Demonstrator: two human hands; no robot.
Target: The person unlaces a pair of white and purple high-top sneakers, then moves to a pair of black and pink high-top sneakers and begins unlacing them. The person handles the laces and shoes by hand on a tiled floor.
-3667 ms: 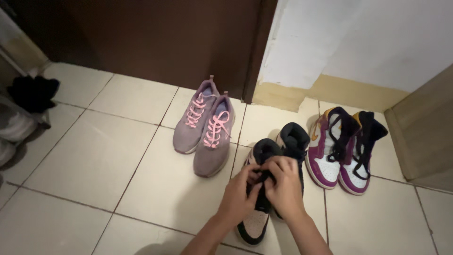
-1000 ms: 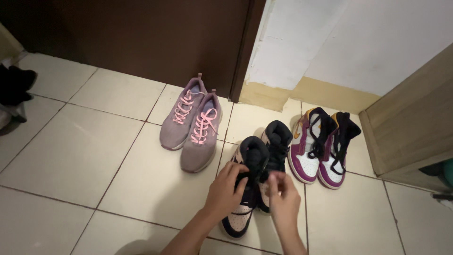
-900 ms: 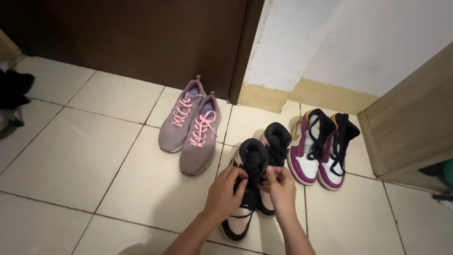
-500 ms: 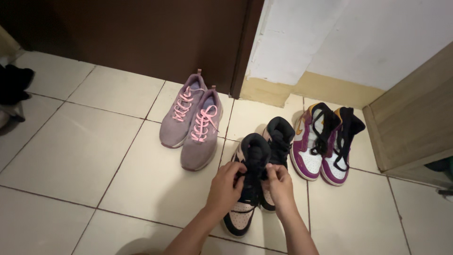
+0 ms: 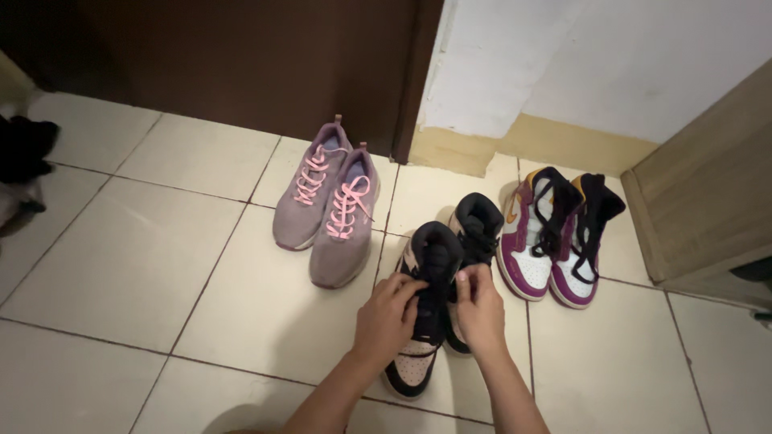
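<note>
A black and pale pink high-top sneaker (image 5: 420,354) stands on the tiled floor, toe toward me. Both hands are at its black laces. My left hand (image 5: 388,317) pinches the laces on the shoe's left side. On the right side, my right hand (image 5: 480,309) grips them too. The fingers hide the laces between the hands. Its mate (image 5: 476,229) stands just behind and to the right, touching it.
A pair of mauve sneakers with pink laces (image 5: 328,205) sits to the left by a dark brown door (image 5: 241,64). Purple and white high-tops (image 5: 559,241) stand to the right. A wooden cabinet (image 5: 708,201) is at far right, dark items (image 5: 24,153) at far left.
Over the last second my right hand came back onto the laces and both hands stay closed on them. The view shifted slightly; the shoes have not moved.
</note>
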